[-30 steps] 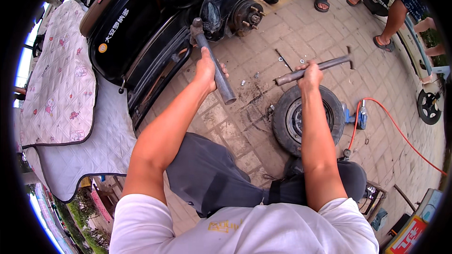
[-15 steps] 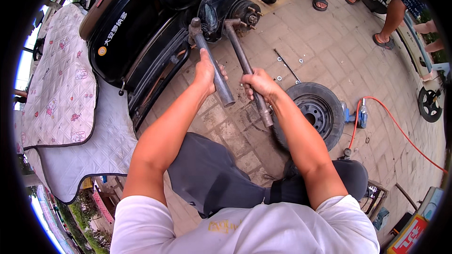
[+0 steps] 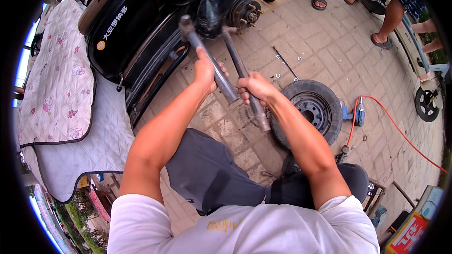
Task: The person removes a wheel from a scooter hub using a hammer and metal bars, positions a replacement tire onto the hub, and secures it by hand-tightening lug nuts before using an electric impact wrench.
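My left hand [image 3: 205, 72] is closed round a steel hammer [image 3: 225, 84] with a thick tubular handle, its head up beside the black vehicle's lower side. A second long metal hammer [image 3: 238, 59], thinner in the shaft, is gripped in my right hand [image 3: 256, 88]. Its head, smeared by motion, lies just below the bare wheel hub [image 3: 245, 12], from which several studs stick out. The two tools slant nearly parallel, a small gap between them. Close by my right forearm, a wheel with a black tyre [image 3: 333, 113] lies flat on the paving.
Left stands the black vehicle [image 3: 113, 33] with a quilted cover [image 3: 61, 80]. A thin rod [image 3: 286, 62] and several washers lie beyond the tyre. Right of it are a blue power tool [image 3: 360, 115] and a red hose [image 3: 400, 130]. A bystander's sandalled foot [image 3: 319, 0] shows at the far right.
Both hands have shifted slightly left with their hammers. The left hammer's head has swung further left and up; the right one's has dropped a little away from the hub.
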A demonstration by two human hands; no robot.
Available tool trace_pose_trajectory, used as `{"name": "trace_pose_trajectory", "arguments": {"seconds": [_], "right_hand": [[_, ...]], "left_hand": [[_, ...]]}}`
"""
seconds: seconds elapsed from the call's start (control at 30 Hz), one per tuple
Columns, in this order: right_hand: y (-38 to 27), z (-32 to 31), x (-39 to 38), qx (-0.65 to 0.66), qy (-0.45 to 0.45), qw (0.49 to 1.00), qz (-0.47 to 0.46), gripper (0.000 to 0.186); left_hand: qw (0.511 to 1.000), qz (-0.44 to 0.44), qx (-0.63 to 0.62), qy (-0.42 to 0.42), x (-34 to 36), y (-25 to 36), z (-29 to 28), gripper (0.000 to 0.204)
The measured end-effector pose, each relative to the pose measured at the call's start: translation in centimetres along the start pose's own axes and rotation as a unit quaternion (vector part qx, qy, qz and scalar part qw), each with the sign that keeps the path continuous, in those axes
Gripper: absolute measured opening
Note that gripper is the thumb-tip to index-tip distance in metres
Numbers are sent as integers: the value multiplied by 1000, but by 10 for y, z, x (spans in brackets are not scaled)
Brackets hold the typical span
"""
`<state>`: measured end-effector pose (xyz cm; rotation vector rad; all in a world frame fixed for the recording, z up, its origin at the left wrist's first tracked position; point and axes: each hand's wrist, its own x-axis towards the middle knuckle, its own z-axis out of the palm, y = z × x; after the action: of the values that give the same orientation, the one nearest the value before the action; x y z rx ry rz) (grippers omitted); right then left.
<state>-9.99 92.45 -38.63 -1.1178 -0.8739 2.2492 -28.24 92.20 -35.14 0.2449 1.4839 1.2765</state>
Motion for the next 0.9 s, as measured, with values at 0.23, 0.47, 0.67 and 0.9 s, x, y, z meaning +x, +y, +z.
{"name": "trace_pose_trajectory", "arguments": {"seconds": [0.23, 0.47, 0.67, 0.9], "right_hand": [[-5, -3, 18, 28, -43, 998, -42, 14], [-22, -42, 25, 89, 79, 986, -115, 13], [-57, -160, 28, 334, 365, 816, -299, 10], [-23, 4, 13, -44, -16, 999, -7, 13]], "left_hand": [[1000, 14, 21, 4, 7, -3, 15, 59], [999, -15, -38, -8, 15, 6, 11, 58], [1000, -14, -18, 3, 10, 7, 20, 58], [998, 16, -53, 12, 10, 20, 2, 59]]}}
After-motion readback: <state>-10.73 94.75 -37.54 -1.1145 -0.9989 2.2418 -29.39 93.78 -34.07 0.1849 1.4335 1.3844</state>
